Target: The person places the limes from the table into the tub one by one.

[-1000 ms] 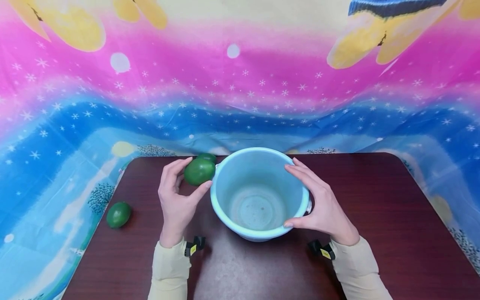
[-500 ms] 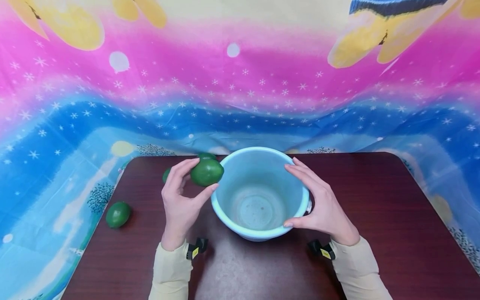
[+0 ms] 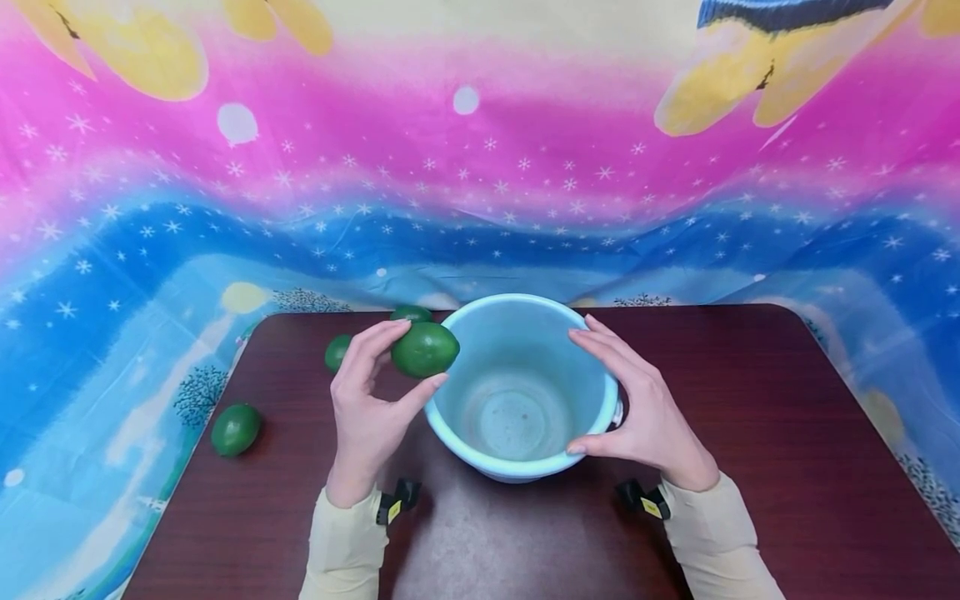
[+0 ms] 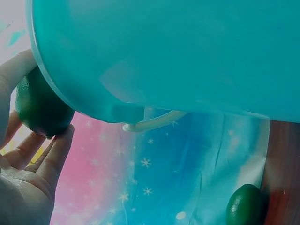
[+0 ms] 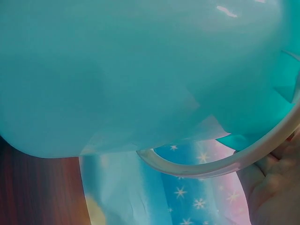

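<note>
A light blue bucket (image 3: 517, 467) stands upright on the dark wooden table. My left hand (image 3: 371, 417) pinches a glossy green lime (image 3: 426, 350) between thumb and fingers at the bucket's left rim; in the head view the lime's tip overlaps the opening. The left wrist view has the lime (image 4: 42, 105) partly behind the bucket's edge. On the other side, my right hand (image 3: 645, 400) holds the bucket's right rim, thumb at the near edge and fingertips over the far edge. Seen from the right wrist, the white bucket handle (image 5: 201, 169) passes in front of that hand (image 5: 276, 187).
One lime (image 3: 236, 430) lies near the table's left edge. Behind my left hand are two more, a partly hidden lime (image 3: 337, 353) and a lime (image 3: 411, 314) by the bucket's far left side. A printed cloth (image 3: 480, 167) hangs behind the table (image 3: 795, 433).
My left hand has carried the lime slightly to the right, from outside the bucket to over its left rim. The right hand and the bucket stay where they were.
</note>
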A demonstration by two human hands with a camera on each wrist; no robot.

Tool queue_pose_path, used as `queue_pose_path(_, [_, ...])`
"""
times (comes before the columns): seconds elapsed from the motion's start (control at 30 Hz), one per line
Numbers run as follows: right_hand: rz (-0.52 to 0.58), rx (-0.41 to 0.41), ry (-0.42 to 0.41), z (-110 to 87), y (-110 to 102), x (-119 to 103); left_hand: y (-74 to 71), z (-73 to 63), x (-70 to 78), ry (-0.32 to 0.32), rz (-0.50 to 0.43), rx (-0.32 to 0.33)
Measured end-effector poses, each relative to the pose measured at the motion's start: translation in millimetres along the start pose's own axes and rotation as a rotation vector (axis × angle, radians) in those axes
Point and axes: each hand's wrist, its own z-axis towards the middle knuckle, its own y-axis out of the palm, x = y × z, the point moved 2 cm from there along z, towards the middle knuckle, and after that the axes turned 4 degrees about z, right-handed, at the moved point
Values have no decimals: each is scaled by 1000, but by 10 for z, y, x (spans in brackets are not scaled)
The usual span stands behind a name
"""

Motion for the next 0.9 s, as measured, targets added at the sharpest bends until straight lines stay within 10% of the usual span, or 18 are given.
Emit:
queue_pose_path(0.3, [1, 2, 0, 6, 1, -21, -6, -83, -193, 1, 9, -12])
queue_pose_path(0.9, [-4, -7, 6, 5, -1, -5, 74, 16, 158, 81, 3, -97])
